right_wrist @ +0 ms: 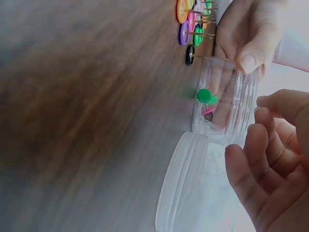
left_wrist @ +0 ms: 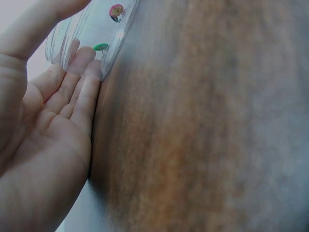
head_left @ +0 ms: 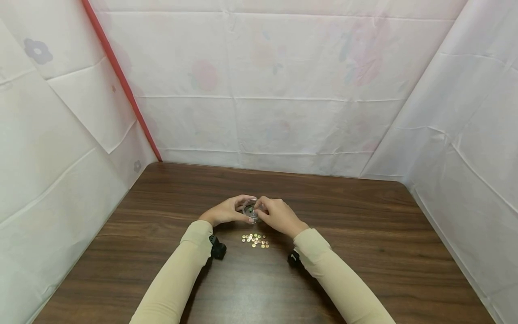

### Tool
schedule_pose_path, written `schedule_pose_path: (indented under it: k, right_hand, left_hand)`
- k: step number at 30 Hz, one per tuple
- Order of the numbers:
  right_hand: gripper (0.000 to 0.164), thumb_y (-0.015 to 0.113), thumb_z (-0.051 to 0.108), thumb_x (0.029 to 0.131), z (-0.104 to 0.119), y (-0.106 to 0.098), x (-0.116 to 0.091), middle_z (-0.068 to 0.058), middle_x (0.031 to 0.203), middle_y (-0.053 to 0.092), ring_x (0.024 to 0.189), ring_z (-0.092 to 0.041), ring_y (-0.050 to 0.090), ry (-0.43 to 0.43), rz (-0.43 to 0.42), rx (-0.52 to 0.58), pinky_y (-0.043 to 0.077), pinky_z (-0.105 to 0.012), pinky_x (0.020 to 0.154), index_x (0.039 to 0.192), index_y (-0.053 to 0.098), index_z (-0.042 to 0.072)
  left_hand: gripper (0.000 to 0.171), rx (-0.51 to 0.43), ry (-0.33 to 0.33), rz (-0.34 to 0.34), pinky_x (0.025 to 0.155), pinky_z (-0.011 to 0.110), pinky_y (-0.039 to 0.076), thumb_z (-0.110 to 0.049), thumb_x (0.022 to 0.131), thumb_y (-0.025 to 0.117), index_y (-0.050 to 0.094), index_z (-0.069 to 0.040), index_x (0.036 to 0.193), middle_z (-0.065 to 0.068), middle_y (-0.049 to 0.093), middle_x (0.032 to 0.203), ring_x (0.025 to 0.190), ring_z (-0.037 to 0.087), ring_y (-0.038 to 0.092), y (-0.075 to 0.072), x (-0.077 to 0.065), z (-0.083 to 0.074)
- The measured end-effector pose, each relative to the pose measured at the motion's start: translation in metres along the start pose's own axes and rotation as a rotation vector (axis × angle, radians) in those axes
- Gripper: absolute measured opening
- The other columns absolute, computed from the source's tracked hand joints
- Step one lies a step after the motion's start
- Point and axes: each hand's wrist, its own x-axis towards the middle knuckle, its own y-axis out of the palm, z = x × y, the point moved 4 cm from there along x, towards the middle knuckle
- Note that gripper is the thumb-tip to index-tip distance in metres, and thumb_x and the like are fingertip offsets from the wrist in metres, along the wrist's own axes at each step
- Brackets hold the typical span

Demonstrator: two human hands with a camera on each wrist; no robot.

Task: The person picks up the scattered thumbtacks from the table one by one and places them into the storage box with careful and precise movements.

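My left hand point(head_left: 227, 211) holds a clear plastic jar point(right_wrist: 224, 126) round its side, with the thumb near its rim. The jar stands upright on the table. Inside it are a few thumbtacks, among them a green thumbtack point(right_wrist: 203, 95) and a pink thumbtack point(left_wrist: 116, 10). At the jar's mouth is my right hand point(head_left: 280, 217), its fingers loosely bent. No tack shows between those fingertips. Nearer to me, several colourful thumbtacks point(head_left: 255, 240) lie on the table, points up in the right wrist view.
A clear round lid point(right_wrist: 181, 181) lies on the table beside the jar, seen in the right wrist view. The brown wood table point(head_left: 364, 252) is enclosed by white cloth point(head_left: 259, 81) at the back and sides. A red strip point(head_left: 121, 81) runs down the back left corner.
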Motion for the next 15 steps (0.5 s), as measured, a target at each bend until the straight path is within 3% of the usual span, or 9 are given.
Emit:
schedule_pose_path:
  k: [6,15]
  right_hand:
    - [0.011,0.058,0.02,0.092,0.002,-0.002,-0.01,0.006,0.065,0.057,0.048,-0.002,0.044,-0.041,-0.01,0.015,0.041,-0.02,0.043,0.1,0.062,0.014]
    - [0.01,0.06,0.021,0.091,0.003,-0.004,-0.028,0.008,0.063,0.052,0.048,-0.003,0.041,-0.034,0.019,-0.014,0.039,-0.02,0.045,0.1,0.061,0.016]
  left_hand:
    - [0.078,0.007,0.012,-0.011,0.108,0.05,0.032,-0.027,0.073,0.08,0.04,-0.023,0.14,-0.004,0.04,0.142,0.129,0.015,0.033,0.0,-0.001,-0.001]
    - [0.075,-0.019,0.043,-0.004,0.107,0.049,0.034,-0.025,0.072,0.081,0.042,-0.024,0.137,-0.001,0.045,0.138,0.127,0.015,0.036,0.0,-0.001,-0.002]
